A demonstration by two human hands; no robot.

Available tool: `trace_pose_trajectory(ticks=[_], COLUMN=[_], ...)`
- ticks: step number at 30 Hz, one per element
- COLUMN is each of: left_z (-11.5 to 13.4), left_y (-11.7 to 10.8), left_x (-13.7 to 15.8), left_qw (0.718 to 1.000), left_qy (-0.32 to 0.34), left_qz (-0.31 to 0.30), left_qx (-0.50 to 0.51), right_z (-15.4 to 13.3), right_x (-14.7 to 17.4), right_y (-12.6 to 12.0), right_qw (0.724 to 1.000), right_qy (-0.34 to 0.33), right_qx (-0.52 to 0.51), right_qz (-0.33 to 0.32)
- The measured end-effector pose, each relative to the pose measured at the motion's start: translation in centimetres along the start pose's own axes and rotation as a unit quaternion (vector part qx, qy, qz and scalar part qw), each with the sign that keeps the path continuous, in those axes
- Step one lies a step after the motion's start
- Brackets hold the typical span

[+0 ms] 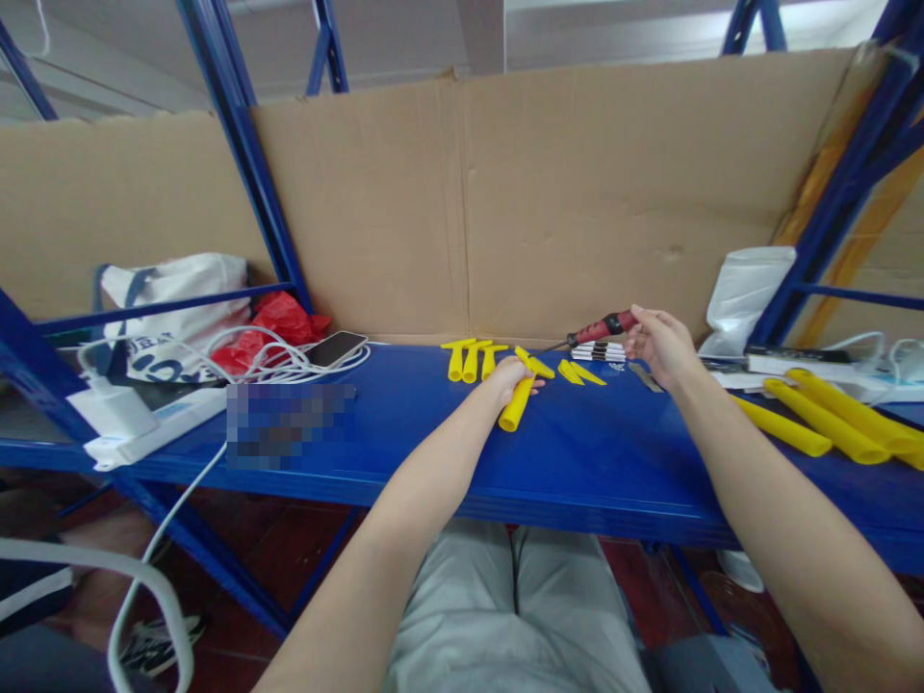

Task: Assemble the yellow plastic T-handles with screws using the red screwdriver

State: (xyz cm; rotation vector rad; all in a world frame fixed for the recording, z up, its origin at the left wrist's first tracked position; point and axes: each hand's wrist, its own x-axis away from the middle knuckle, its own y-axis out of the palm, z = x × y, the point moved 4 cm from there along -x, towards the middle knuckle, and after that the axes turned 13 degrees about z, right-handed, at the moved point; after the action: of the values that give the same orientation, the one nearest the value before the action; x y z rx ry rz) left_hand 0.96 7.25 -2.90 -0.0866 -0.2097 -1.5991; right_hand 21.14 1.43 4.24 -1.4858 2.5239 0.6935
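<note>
My left hand is closed around a short yellow tube, whose open end tilts towards me. A flat yellow strip lies across the far end of that tube. My right hand grips the butt of a red-and-black screwdriver with its fingertips. The thin shaft slants down left to the yellow strip; its tip is hard to make out. Several T-shaped yellow pieces stand left of my left hand. Two loose yellow strips and a flat metal blade lie nearer my right hand.
Long yellow tubes lie on the blue table at right. Small white packets sit behind the strips. Left are a phone, coiled white cables, a red bag and a power strip. Cardboard walls the back.
</note>
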Motion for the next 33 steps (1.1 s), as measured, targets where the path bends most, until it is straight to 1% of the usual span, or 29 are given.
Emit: trace_pose_trajectory(ticks=[3,8,13,17,20,25,29,33], left_z=[-0.01,0.03,0.02,-0.02,0.03,0.19,0.24,0.21], left_y=[0.01,0.07,0.07,0.06,0.04,0.08,0.06,0.08], left_x=[-0.09,0.04,0.13,0.02,0.07,0.44,0.66,0.65], left_qw=[1.0,1.0,1.0,1.0,1.0,1.0,1.0,1.0], left_qy=[0.005,0.004,0.006,0.004,0.003,0.003,0.006,0.009], left_qz=[0.001,0.003,0.012,0.009,0.007,0.0,0.008,0.009], left_qx=[-0.006,-0.013,-0.011,-0.009,-0.009,-0.011,-0.012,-0.008], right_z=[0.02,0.05,0.11,0.19,0.35,0.45,0.34,0.24], right_x=[0.02,0.05,-0.12,-0.36,-0.52,-0.48,-0.24,-0.05], right_y=[-0.02,0.18,0.22,-0.02,-0.19,-0.12,0.03,0.2], right_qw=[1.0,0.999,0.999,0.999,1.0,1.0,1.0,0.999], right_qy=[-0.001,0.023,0.013,-0.007,0.003,0.006,0.004,0.019], right_qx=[-0.001,-0.011,-0.022,-0.024,-0.029,-0.018,-0.01,-0.018], right_qz=[0.002,-0.031,-0.048,-0.029,-0.003,0.002,-0.017,-0.043])
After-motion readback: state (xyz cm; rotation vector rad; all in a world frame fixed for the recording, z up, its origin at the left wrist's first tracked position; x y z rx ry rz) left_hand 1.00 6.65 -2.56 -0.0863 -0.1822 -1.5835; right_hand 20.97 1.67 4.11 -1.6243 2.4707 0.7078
